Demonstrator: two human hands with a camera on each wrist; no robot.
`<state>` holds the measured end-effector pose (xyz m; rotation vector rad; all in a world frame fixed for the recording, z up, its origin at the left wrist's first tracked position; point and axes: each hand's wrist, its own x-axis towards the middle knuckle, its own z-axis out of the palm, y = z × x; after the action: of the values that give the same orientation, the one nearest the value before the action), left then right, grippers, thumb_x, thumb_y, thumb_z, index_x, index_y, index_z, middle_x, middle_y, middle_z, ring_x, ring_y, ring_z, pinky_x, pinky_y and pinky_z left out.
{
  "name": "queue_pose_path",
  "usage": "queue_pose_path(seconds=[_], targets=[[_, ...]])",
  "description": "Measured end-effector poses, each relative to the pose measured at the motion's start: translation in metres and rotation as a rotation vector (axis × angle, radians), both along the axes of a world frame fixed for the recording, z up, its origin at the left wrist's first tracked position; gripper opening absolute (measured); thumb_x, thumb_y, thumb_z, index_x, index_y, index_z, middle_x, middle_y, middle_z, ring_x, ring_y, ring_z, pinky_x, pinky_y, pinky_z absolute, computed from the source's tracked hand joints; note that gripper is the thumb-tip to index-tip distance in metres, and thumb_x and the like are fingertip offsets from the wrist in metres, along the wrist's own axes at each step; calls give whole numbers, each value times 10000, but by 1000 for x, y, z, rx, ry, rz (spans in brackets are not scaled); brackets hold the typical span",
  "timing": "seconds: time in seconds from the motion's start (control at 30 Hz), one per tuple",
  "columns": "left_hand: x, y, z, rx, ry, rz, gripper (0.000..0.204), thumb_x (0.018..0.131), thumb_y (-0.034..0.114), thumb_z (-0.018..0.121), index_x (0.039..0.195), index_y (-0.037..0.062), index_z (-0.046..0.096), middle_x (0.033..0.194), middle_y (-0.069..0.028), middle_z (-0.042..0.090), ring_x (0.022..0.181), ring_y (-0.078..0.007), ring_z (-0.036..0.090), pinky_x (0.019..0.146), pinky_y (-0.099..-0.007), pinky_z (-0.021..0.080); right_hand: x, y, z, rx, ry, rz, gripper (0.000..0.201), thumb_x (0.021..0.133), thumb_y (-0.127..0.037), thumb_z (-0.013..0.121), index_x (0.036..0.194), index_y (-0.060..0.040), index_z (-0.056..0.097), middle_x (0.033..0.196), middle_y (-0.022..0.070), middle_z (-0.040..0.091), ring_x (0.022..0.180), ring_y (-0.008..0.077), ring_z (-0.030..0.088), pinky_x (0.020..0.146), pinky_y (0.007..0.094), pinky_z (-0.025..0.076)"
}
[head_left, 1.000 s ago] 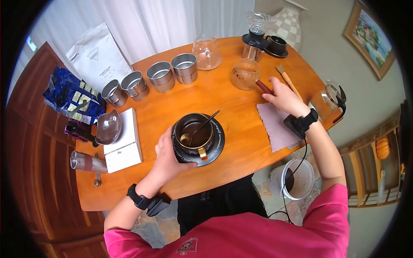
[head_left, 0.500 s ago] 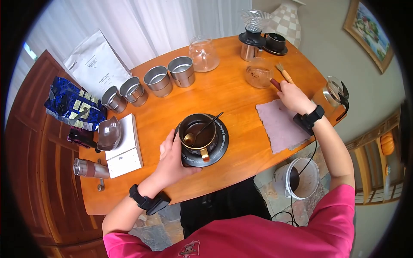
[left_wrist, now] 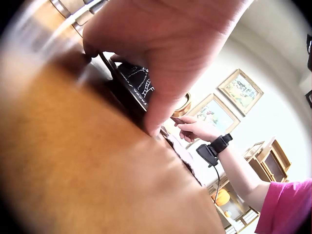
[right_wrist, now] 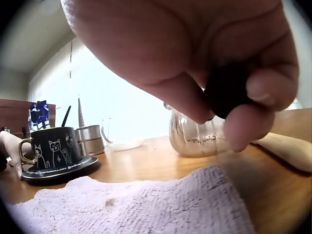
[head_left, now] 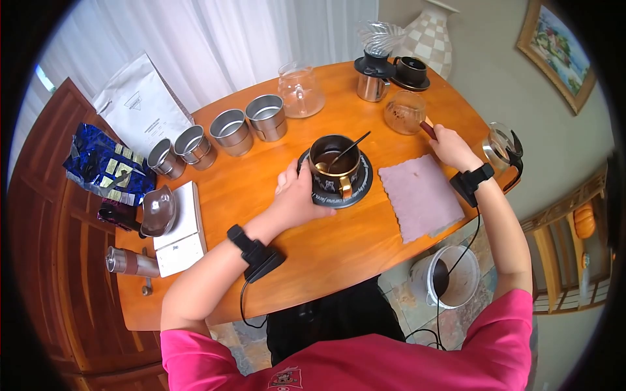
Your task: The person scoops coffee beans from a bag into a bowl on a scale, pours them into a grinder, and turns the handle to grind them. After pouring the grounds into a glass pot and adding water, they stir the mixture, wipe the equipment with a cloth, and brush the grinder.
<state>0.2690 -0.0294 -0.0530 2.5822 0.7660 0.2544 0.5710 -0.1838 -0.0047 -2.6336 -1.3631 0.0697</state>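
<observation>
Slid closer to a pale mauve, scallop-edged cloth (head_left: 420,199), a black, gold-handled, cat-patterned cup (head_left: 329,184) sits on its round black, white-lettered saucer (head_left: 357,194), a person's left hand (head_left: 297,199) pinching the saucer's rim between thumb and fingers. The right hand (head_left: 453,148) grips the red-brown handle (head_left: 427,130) of a rounded clear glass pot (head_left: 404,114), itself shifted rightward and apparently resting on the table beyond the cloth. With dark liquid (head_left: 326,157) and a slim black-and-gold spoon (head_left: 350,148) inside, the cup looks weighty, hard and apt to slop; its saucer, probably slick, is best held low and level by the rim. Light and breakable, the pot seems safest by its handle. Glossy orange-brown wood tops the table (head_left: 352,241); behind hang a white curtain (head_left: 261,32) and a framed landscape painting (head_left: 559,55).
</observation>
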Motion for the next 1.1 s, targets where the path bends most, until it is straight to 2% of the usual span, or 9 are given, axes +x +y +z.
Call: queue_pose_path(seconds=[0.17,0.3,0.33,0.47,0.67,1.03,1.1], targets=[[41,13,-2,-5,11,38,1077,532,430,804,1335,1,227,1316,-343,252,1218,-468,266,1012,-479,261,1,4,-2,-16,4,-40,249,855,-157,494,1016,33,499,946,235,601,898,368,585,778,439,463],[71,28,-3,9,43,39,1067,514,454,802,1317,-1,268,1306,-288,305,1205,-429,309,995,-448,308,2,6,-3,-27,-32,-53,253,856,-160,494,1019,33,501,950,224,605,898,361,589,777,440,468],[76,30,0,12,43,35,1080,509,445,808,1296,-71,278,1323,-272,284,1209,-394,308,981,-434,316,1,7,-3,-27,-31,-58,253,856,-160,494,1019,33,501,950,224,605,898,361,589,777,440,468],[93,33,3,-3,68,62,1080,519,453,802,1295,-83,275,1276,-255,333,1183,-373,325,966,-416,308,0,6,-2,-8,-35,-54,250,862,-161,482,1028,26,500,960,216,603,897,359,588,776,439,468],[108,31,3,-20,33,106,1080,541,470,785,1282,-125,272,1277,-256,331,1185,-371,319,978,-406,290,-5,9,1,-18,-19,-54,252,869,-163,471,1039,22,495,970,214,598,907,355,585,774,439,470],[119,36,2,-11,31,130,1078,544,474,780,1286,-121,272,1286,-250,327,1194,-370,310,983,-404,286,-2,11,2,-66,-47,-56,315,855,-211,519,1069,18,484,1039,213,545,969,344,560,800,428,467],[118,37,-2,-12,14,127,1074,545,471,780,1287,-114,269,1287,-251,323,1194,-373,310,984,-407,285,-14,7,4,-2,-185,-56,335,827,-193,556,1085,7,481,1041,187,511,986,323,538,797,418,465]])
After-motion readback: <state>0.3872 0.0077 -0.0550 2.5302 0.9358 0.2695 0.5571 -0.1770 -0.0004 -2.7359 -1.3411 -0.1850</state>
